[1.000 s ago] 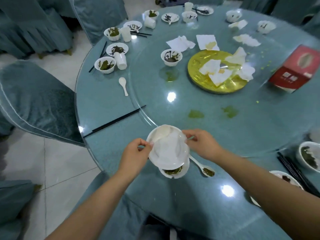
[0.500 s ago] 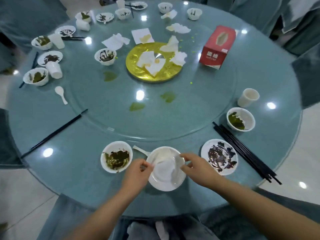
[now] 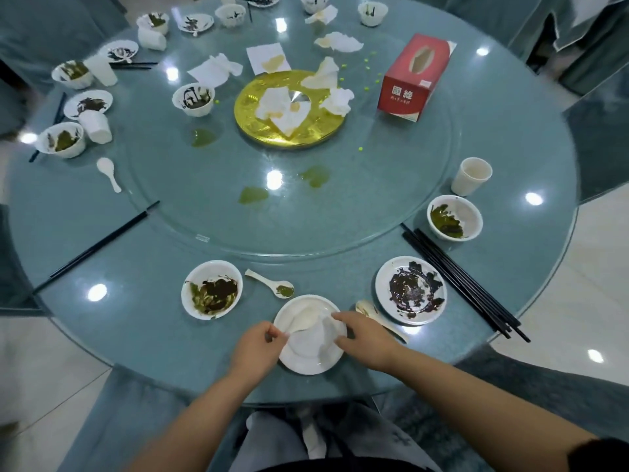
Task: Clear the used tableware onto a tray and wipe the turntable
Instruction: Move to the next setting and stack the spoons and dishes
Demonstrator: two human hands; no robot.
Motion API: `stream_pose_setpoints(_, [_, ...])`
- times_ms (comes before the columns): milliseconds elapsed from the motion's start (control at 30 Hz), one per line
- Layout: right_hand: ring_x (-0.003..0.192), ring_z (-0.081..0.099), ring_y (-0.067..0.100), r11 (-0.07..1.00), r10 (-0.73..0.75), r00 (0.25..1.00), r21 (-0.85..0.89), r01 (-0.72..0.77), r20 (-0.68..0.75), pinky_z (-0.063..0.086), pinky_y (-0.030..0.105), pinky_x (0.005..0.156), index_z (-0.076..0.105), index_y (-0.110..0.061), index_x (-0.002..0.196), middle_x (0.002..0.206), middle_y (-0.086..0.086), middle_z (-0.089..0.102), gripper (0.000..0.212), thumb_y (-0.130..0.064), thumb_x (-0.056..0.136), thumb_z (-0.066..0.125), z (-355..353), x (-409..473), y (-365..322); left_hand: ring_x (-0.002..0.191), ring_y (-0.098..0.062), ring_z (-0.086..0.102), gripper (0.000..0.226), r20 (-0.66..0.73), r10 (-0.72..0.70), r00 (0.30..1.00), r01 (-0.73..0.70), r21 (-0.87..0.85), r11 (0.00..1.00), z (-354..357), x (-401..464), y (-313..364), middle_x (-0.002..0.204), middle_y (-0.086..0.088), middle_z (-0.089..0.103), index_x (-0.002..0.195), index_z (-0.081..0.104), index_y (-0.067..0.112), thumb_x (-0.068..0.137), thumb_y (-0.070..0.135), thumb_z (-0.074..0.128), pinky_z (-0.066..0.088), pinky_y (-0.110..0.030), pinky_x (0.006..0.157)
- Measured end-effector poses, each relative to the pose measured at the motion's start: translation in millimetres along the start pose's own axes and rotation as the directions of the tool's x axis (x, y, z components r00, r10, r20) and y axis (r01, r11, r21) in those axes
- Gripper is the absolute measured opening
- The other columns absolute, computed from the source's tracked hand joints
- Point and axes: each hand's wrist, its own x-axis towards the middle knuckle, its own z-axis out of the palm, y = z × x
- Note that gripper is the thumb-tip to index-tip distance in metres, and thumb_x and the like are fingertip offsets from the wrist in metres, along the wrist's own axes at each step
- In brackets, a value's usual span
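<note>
A white plate (image 3: 308, 359) lies on the table near its front edge, with a white spoon (image 3: 304, 319) and a crumpled clear cup (image 3: 326, 333) on it. My left hand (image 3: 257, 347) pinches the plate's left rim beside the spoon's handle. My right hand (image 3: 364, 338) grips the right rim, fingers over the cup. To the left stands a dirty bowl (image 3: 211, 289), with a soiled spoon (image 3: 272, 284) beside it. A dirty plate (image 3: 410, 290) and another spoon (image 3: 377, 316) lie to the right. The glass turntable (image 3: 289, 219) carries green spills (image 3: 253, 195).
Black chopsticks (image 3: 459, 277) lie right of the dirty plate, with a bowl (image 3: 454, 218) and paper cup (image 3: 471, 177) beyond. On the turntable are a gold plate (image 3: 255, 131) with tissues, a red tissue box (image 3: 413, 80) and a bowl (image 3: 193, 99). More chopsticks (image 3: 98, 245) and dishes line the left rim.
The white plate, held above the dirty bowl a second ago, has come down onto the table to the bowl's right. Both hands stay on its rims. My view has swung right.
</note>
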Motion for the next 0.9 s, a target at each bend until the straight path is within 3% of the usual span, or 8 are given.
stream_pose_setpoints(133, [0.130,0.044,0.019,0.999,0.035,0.999,-0.013,-0.035,-0.024,0.032,0.027,0.106,0.038,-0.016,0.144,0.145,0.004,0.044,0.056,-0.022,0.091,0.056,0,3,-4,0.081,-0.013,0.062,0.018,0.007,0.004,1.000,-0.004,0.025,1.000,-11,4,-3,0.082,0.006,0.067,0.079,0.063,0.019,0.087,0.036,0.064,0.046,-0.029,0.071])
stream_pose_setpoints(267, [0.114,0.055,0.023,0.996,0.088,0.990,0.033,-0.085,-0.112,0.040,0.027,0.093,0.048,-0.013,0.135,0.124,0.009,0.060,0.046,-0.017,0.090,0.056,2,4,-14,0.080,-0.011,0.060,0.016,0.079,0.017,0.997,-0.018,0.008,1.000,-21,11,-8,0.083,0.005,0.065,0.081,0.063,0.017,0.087,0.032,0.066,0.039,-0.021,0.062])
stream_pose_setpoints(400, [0.116,0.056,0.022,0.983,0.174,0.973,0.086,-0.162,-0.155,0.042,0.031,0.099,0.047,-0.019,0.137,0.126,0.005,0.059,0.051,-0.023,0.088,0.059,12,-1,-20,0.082,-0.016,0.063,0.015,0.187,0.079,0.979,-0.074,-0.037,0.997,-22,18,-9,0.082,0.002,0.068,0.079,0.064,0.013,0.086,0.026,0.066,0.047,-0.027,0.074])
stream_pose_setpoints(500, [0.119,0.052,0.021,0.972,0.222,0.954,0.129,-0.199,-0.200,0.037,0.026,0.099,0.046,-0.020,0.139,0.132,0.004,0.055,0.054,-0.024,0.088,0.061,16,-5,-27,0.080,-0.013,0.062,0.016,0.219,0.131,0.967,-0.125,-0.044,0.991,-26,23,-5,0.082,0.004,0.067,0.080,0.063,0.017,0.087,0.032,0.064,0.046,-0.028,0.072])
stream_pose_setpoints(667, [0.118,0.052,0.017,0.959,0.241,0.889,0.234,-0.158,-0.389,0.035,0.022,0.098,0.049,-0.018,0.137,0.134,0.003,0.053,0.050,-0.017,0.088,0.061,1,-15,-36,0.083,-0.014,0.063,0.014,0.248,0.245,0.937,-0.228,-0.095,0.969,-36,32,20,0.088,0.005,0.067,0.082,0.064,0.019,0.088,0.031,0.064,0.049,-0.033,0.077])
stream_pose_setpoints(800, [0.113,0.052,0.010,0.947,0.262,0.828,0.296,-0.122,-0.495,0.036,0.016,0.094,0.051,-0.018,0.135,0.127,-0.005,0.055,0.049,-0.014,0.087,0.060,-26,-28,-31,0.077,-0.014,0.061,0.022,0.286,0.315,0.905,-0.271,-0.185,0.945,-29,39,59,0.084,0.000,0.069,0.082,0.066,0.016,0.082,0.038,0.067,0.045,-0.027,0.070])
stream_pose_setpoints(900, [0.094,0.054,-0.008,0.933,0.280,0.798,0.347,-0.095,-0.533,0.038,0.005,0.079,0.057,-0.026,0.122,0.107,-0.019,0.058,0.037,-0.011,0.088,0.057,-48,-36,-16,0.071,-0.014,0.059,0.028,0.306,0.345,0.887,-0.301,-0.185,0.936,-14,44,91,0.081,-0.001,0.069,0.082,0.066,0.017,0.077,0.044,0.065,0.047,-0.030,0.072])
